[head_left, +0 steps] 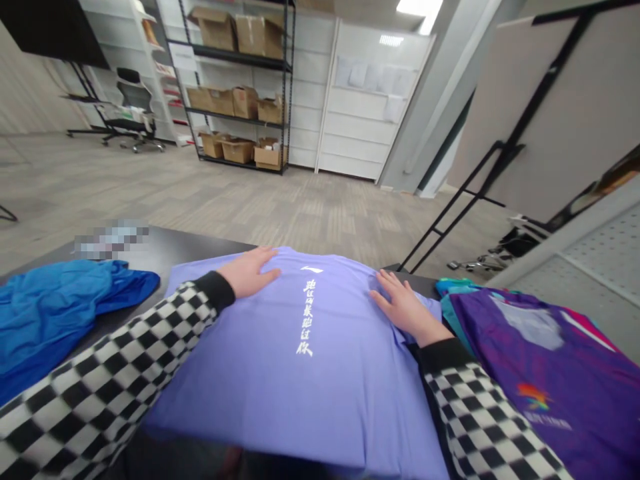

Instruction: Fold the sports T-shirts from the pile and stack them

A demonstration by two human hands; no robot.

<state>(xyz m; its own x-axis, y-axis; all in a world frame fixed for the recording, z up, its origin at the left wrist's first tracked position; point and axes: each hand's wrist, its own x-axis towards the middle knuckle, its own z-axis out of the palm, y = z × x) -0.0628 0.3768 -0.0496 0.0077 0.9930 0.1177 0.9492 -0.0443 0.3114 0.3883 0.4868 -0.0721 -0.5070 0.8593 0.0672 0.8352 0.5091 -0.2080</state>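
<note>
A lavender T-shirt (270, 373) lies spread on a dark table (195, 245), its neckline at the far edge and white characters running down its middle. My left hand (250, 271) rests flat on the shirt near its upper left shoulder, fingers apart and pointing right. On the upper right shoulder lies my right hand (400, 303), its fingers spread and pointing up and left. Neither hand grips the cloth. The lower part of the shirt reaches the table's near edge, with light creases on its right side.
Crumpled blue clothing (55, 307) lies on the left of the table, near a pixelated item (113, 240). Purple and teal shirts (530, 353) are piled at the right. Beyond stand a shelf with cardboard boxes (240, 113), an office chair (133, 107) and a tilted board (565, 113).
</note>
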